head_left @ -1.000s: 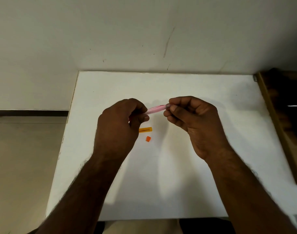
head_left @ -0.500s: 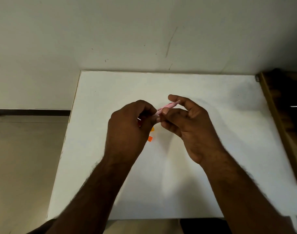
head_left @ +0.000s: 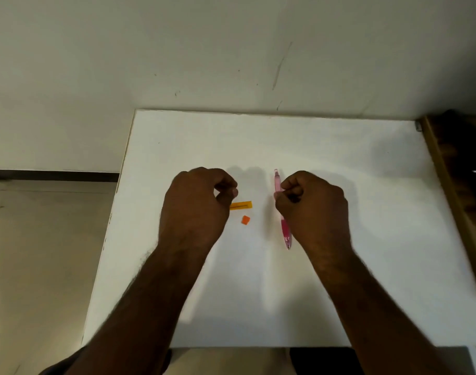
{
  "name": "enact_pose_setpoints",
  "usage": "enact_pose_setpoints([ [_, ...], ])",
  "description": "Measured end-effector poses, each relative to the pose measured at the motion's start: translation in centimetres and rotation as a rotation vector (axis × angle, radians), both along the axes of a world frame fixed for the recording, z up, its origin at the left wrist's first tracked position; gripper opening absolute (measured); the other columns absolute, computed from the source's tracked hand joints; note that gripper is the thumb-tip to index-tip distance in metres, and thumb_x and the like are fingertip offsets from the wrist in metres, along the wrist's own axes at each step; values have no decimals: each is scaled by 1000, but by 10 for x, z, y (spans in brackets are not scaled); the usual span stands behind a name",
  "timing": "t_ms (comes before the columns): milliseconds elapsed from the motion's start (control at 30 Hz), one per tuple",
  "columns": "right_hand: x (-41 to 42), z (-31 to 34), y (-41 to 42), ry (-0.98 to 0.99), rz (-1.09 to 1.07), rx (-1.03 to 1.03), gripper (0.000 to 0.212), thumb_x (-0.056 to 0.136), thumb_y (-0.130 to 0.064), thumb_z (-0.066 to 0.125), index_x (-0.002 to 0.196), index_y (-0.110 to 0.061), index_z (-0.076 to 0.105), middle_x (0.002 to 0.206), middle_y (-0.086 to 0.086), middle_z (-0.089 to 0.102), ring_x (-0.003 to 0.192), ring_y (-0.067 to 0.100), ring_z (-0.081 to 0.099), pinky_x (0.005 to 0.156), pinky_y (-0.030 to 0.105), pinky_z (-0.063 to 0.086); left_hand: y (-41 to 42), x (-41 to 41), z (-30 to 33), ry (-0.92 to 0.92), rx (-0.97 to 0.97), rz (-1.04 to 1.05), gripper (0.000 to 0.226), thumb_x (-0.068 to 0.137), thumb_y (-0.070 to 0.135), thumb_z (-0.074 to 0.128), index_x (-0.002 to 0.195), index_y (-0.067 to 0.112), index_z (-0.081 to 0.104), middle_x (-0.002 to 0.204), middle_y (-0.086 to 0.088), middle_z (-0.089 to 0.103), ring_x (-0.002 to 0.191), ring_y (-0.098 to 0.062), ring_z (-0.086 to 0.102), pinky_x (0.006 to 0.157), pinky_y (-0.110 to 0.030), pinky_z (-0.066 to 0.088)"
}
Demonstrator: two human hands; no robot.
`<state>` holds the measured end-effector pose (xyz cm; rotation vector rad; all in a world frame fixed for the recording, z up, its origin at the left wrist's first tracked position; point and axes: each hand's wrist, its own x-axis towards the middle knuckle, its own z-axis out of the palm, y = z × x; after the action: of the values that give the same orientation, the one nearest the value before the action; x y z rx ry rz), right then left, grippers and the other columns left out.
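A pink mechanical pen [head_left: 278, 182] points away from me over the middle of the white table [head_left: 339, 163], tip toward me. My right hand [head_left: 315, 212] pinches it near its middle with curled fingers. My left hand [head_left: 197, 207] hovers to the left, apart from the pen, its fingers curled and the thumb against the fingertips; nothing shows in it. Between the hands, on the table, lie a thin orange case [head_left: 240, 205] and a small orange cap [head_left: 245, 220].
The table stands against a pale wall [head_left: 231, 50]. A wooden piece of furniture [head_left: 447, 190] borders its right edge. Floor [head_left: 42, 253] lies beyond the left edge.
Both hands held the pen close together before. My left hand has let go and moved left; my right hand has swung the pen round so it points away from me.
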<state>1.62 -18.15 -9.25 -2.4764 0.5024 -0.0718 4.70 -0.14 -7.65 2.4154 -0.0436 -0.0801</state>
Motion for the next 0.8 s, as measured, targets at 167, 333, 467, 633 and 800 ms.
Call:
enact_pose_setpoints([
  [167,0,1,0,6,47,-140,7,88,-28,71,89,-20,70,84,-3,73,83,22,68,73,31,48,0,-2,-3,71,62,8,11,91,28,68,96,32,76,97,9,71,94,-11,60,73,-22,37],
  [333,-7,14,12,-159,139,-155,10,85,-27,78,89,-19,74,83,1,71,78,25,67,70,32,47,1,-1,-4,82,93,54,12,90,26,69,97,33,76,99,8,70,94,-10,58,72,-22,35],
  [467,-15,13,36,-39,305,-138,15,88,-38,73,89,-24,75,78,-4,72,72,18,66,64,26,38,0,-1,-5,91,136,35,15,91,28,69,104,32,74,103,8,70,104,-15,60,76,-24,38],
  [633,-19,-2,42,44,325,-182,21,97,-40,60,94,-22,71,83,-2,68,67,11,52,62,24,33,1,-2,-5,99,147,29,16,90,27,71,105,32,73,104,8,68,103,-14,61,76,-24,39],
  [800,-14,2,33,65,254,-53,11,83,-35,75,81,-26,68,74,-9,67,68,9,61,58,17,35,1,-3,-6,111,155,-13,22,85,32,76,107,32,74,105,7,68,102,-15,61,78,-25,41],
])
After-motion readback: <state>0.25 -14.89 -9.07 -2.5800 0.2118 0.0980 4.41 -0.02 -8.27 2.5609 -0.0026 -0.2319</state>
